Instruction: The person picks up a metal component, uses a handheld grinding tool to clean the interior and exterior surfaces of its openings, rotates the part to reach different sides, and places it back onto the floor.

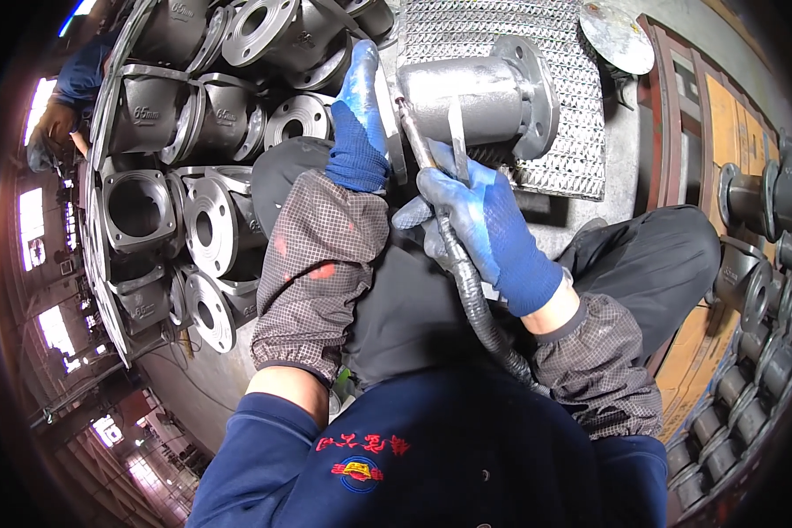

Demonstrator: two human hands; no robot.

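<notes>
While the right hand (484, 211) curls its fingers snugly around a slim metal tool (421, 145), the grey flanged casting (458, 97) lies on its side just ahead of that grip, on a metal mesh mat (493, 22). A dark hose (471, 295) trails back from the same grip. The left hand (358, 132), left of the tool, rests against the casting's end with fingers extended; whether they curl around it I cannot tell. The step in hand looks like dressing metal near that end, and the next move seems to call for a steady casting and a controlled tip. Raised markings show on stacked castings (145, 114) left of both grips; red embroidered lettering and a round emblem show on the navy shirt (502, 440) behind them.
</notes>
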